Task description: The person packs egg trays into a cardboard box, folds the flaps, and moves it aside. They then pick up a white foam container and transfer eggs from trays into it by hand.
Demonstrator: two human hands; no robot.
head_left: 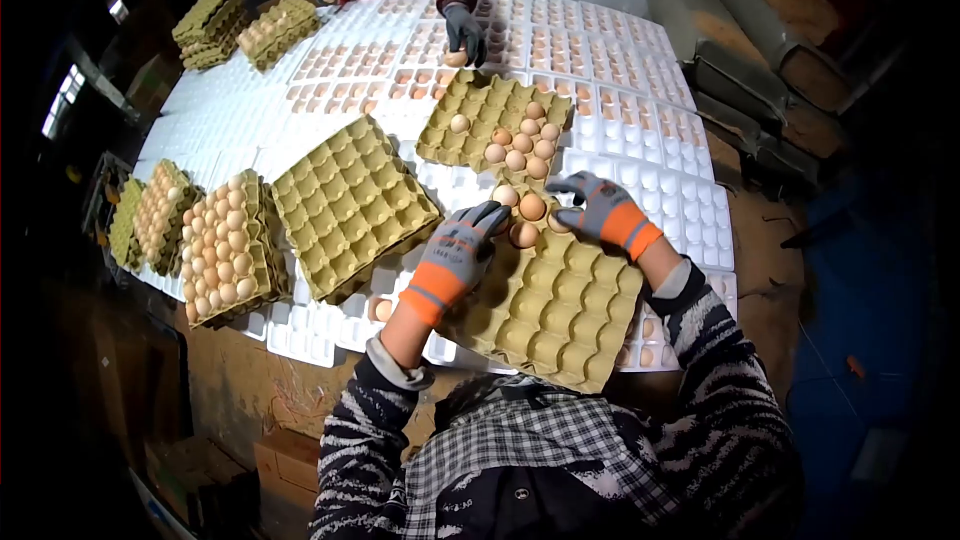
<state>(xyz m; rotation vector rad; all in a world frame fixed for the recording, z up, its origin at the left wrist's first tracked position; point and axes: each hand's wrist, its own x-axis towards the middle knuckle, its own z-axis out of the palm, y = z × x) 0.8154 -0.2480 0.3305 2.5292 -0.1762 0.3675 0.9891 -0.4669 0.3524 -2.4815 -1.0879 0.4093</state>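
A pulp egg tray (545, 315) lies in front of me, with several brown eggs (531, 207) at its far end. My left hand (462, 248), in a grey and orange glove, has its fingers curled against a pale egg (505, 196) there. On the opposite side of these eggs is my right hand (605, 212), gloved alike. Its thumb and fingers are apart, and the thumb lies by a partly hidden egg (557, 224). Just beyond, another pulp tray (455, 140) holds several eggs, mostly grouped at its right side.
White plastic trays (640, 130) cover the table, many with eggs. To the left are an eggless pulp tray stack (350, 200) and an egg-filled stack (220, 255). Across the table, a co-worker's gloved hand (463, 32) touches an egg. Grey sacks (720, 40) lie at right.
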